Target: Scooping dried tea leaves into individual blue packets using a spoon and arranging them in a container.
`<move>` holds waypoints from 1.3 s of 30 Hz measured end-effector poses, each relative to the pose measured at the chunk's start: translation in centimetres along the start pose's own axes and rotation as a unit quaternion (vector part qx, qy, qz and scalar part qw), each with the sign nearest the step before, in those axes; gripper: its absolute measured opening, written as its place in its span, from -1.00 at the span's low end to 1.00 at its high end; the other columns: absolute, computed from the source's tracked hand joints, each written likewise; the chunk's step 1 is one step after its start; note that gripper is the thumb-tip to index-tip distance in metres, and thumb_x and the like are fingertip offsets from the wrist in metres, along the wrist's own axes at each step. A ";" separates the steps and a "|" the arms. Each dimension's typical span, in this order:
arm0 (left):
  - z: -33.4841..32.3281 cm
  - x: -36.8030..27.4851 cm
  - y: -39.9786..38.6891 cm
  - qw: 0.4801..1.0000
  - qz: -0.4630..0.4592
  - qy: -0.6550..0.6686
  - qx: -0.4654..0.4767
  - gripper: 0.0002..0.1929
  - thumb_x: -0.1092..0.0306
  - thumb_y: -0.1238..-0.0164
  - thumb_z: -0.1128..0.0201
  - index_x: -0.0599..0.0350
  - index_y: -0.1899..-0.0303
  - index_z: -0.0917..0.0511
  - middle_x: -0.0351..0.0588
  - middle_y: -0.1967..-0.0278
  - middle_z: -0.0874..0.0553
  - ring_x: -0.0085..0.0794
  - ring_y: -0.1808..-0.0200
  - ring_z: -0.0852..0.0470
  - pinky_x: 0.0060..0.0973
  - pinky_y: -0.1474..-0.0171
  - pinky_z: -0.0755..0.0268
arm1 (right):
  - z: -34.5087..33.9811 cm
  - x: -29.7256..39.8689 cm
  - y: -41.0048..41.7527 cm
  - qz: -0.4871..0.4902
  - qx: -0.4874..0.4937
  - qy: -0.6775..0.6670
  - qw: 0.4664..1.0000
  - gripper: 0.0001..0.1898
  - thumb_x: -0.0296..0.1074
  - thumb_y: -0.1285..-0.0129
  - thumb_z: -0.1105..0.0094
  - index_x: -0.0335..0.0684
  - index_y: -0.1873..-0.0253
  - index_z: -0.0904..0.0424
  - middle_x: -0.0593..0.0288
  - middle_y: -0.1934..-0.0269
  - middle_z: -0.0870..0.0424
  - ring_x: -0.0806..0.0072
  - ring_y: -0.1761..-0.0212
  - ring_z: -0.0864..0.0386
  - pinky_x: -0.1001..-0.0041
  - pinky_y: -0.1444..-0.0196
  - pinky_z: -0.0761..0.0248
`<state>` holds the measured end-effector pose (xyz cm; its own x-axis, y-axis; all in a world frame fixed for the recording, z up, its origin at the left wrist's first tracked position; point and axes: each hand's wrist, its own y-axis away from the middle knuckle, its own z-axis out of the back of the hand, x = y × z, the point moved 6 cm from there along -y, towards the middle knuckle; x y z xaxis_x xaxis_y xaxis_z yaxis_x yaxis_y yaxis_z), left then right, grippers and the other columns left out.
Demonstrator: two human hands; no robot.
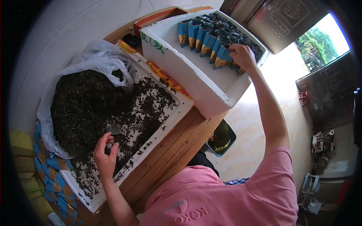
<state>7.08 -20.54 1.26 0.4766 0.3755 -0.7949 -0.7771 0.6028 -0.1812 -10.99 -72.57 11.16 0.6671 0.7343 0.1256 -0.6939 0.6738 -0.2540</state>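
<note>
My right hand [243, 56] reaches into the white foam box [183, 76], its fingers pinched at the upper edge of a blue and tan paper packet [222, 58]. Rows of similar upright packets with open tops fill the far part of that box. Over a white foam tray [144, 145], my left hand [106, 155] is empty, thumb and fingers apart. Just beyond its fingertips lies a clear plastic scoop [113, 129] on loose dark dried leaves, which look like tea. A big heap of these leaves [84, 104] spills from a translucent plastic bag [97, 56].
Both foam containers stand on a wooden table [169, 147]. Flattened blue and tan packets [56, 180] lie at the left, beside yellowish stacked bundles [22, 152]. An orange box [161, 18] is behind the foam box. Below the table edge is a bin [222, 138].
</note>
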 end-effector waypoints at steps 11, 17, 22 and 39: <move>0.2 0.0 0.2 1.000 0.002 -0.013 -0.007 -0.64 0.49 -0.26 -0.32 0.19 -0.11 -0.58 -0.10 0.15 -0.70 -0.41 0.15 -0.63 -0.43 0.03 -0.49 | 0.4 1.0 0.5 0.012 -0.030 0.016 0.999 -0.78 -0.40 -0.23 -0.24 -0.19 0.04 -0.70 0.00 0.26 -0.76 0.27 0.31 -0.73 0.34 0.14 -0.58; -0.1 -0.1 -0.1 1.000 -0.008 -0.018 -0.008 -0.63 0.49 -0.27 -0.32 0.19 -0.12 -0.58 -0.10 0.16 -0.69 -0.43 0.16 -0.62 -0.45 0.04 -0.49 | 0.0 -1.1 -0.5 0.008 -0.026 0.034 0.999 -0.84 -0.29 -0.21 -0.20 -0.13 0.19 -0.71 -0.01 0.26 -0.74 0.12 0.17 -0.70 0.18 0.14 -0.58; 0.0 0.0 0.0 1.000 0.003 -0.002 -0.015 -0.64 0.49 -0.27 -0.32 0.19 -0.11 -0.58 -0.11 0.16 -0.69 -0.45 0.16 -0.62 -0.46 0.04 -0.50 | 0.0 -1.1 -1.0 0.011 -0.026 0.063 0.998 -0.84 -0.29 -0.22 -0.17 -0.13 0.20 -0.72 0.01 0.29 -0.74 0.11 0.20 -0.71 0.18 0.15 -0.58; 0.7 -0.7 0.2 0.996 -0.046 -0.035 -0.071 -0.66 0.53 -0.23 -0.34 0.21 -0.05 -0.61 -0.05 0.18 -0.72 -0.37 0.17 -0.69 -0.48 0.06 -0.51 | 3.6 6.1 3.6 0.151 -0.193 -0.043 0.969 -0.76 -0.31 -0.39 -0.18 -0.24 -0.07 -0.61 0.20 0.32 -0.71 0.48 0.32 -0.64 0.47 0.23 -0.49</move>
<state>6.89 -20.24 2.22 0.5722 0.3742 -0.7298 -0.7765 0.5336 -0.3352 -10.42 -65.39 14.45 0.4134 0.9083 0.0641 -0.6900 0.3584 -0.6288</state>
